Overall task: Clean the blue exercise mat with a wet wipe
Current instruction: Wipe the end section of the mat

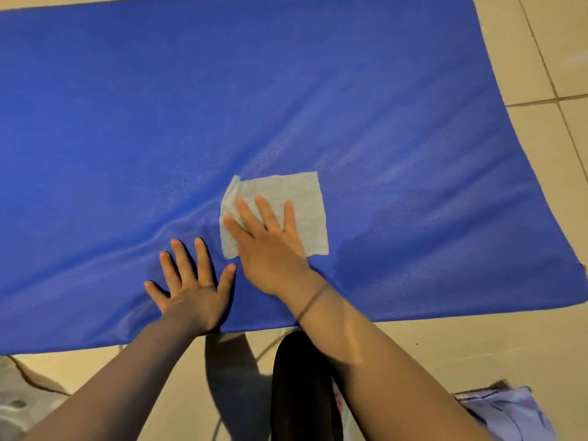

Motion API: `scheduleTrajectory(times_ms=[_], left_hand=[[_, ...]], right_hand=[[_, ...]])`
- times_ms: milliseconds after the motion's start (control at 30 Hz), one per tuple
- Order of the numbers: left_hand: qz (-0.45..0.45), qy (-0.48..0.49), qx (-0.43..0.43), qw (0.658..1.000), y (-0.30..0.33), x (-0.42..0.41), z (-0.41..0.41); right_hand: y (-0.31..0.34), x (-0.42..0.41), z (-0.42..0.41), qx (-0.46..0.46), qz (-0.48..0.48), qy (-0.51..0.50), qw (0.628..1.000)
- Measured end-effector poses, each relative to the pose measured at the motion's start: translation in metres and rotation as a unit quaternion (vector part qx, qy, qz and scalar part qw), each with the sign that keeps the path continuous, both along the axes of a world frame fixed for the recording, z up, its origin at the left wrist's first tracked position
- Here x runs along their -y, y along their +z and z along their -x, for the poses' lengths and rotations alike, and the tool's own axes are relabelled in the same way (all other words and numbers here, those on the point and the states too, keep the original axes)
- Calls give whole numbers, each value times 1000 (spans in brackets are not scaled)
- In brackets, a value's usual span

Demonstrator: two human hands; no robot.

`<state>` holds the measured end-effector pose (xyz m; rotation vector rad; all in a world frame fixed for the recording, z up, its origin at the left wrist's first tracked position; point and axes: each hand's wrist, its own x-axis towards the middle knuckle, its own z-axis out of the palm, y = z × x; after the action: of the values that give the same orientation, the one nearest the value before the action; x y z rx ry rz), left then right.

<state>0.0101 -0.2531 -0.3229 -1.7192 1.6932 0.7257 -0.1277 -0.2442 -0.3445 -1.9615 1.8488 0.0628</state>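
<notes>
The blue exercise mat (222, 106) lies flat on a tiled floor and fills most of the view. A white wet wipe (302, 198) is spread out on the mat near its front edge. My right hand (270, 246) presses flat on the wipe's lower left part with straight, spread fingers. My left hand (191, 281) rests flat on the bare mat just left of the wipe, fingers spread. The mat creases slightly around both hands.
Beige floor tiles (547, 58) show to the right and in front of the mat. A dark object (302, 386) lies on the floor between my forearms. Light blue cloth (509, 415) sits at the bottom right, and a pale object (16, 402) at the bottom left.
</notes>
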Motion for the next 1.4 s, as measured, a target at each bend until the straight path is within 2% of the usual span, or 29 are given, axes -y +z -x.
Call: scheduleTrajectory(times_ms=[67,133,200,267,333,433,567,633,800,1033,1233,1400], left_hand=[[7,0,-6,1000,-1,-1,-1],[5,1,-10,1000,-2,0,-2],[-5,5,-14,1000,-2,0,-3],[-6,6,-17,1000,-2,-1,-4],[-2,2,-14,1000,-2,0,-3],[3,-1,-9,1000,-2,-1,-2],[5,-2,-6,1000,-2,-2,-1],[6,-2,-5,1000,-2,-2,0],[23,5,-5,1000,-5,-2,-1],[61,23,-18,998,-9,-7,-2],[81,23,-15,996,-13,-9,-1],[73,28,-14,997,-10,-10,-2]], right_hand=[[0,3,17,25,-3,22,999],[-2,3,47,9,-12,10,1000],[-4,0,88,-17,-19,-86,996],[-4,-6,132,-34,-17,-212,977],[0,-16,169,-52,-38,-292,954],[3,-27,187,-75,-60,-345,934],[0,-24,158,-65,-55,-386,918],[0,-22,134,-60,-46,-367,927],[-3,-18,83,-57,-40,-247,966],[0,-22,97,-40,-58,-193,979],[-1,-23,121,-14,-50,-184,982],[-12,-31,119,-5,-1,-184,983]])
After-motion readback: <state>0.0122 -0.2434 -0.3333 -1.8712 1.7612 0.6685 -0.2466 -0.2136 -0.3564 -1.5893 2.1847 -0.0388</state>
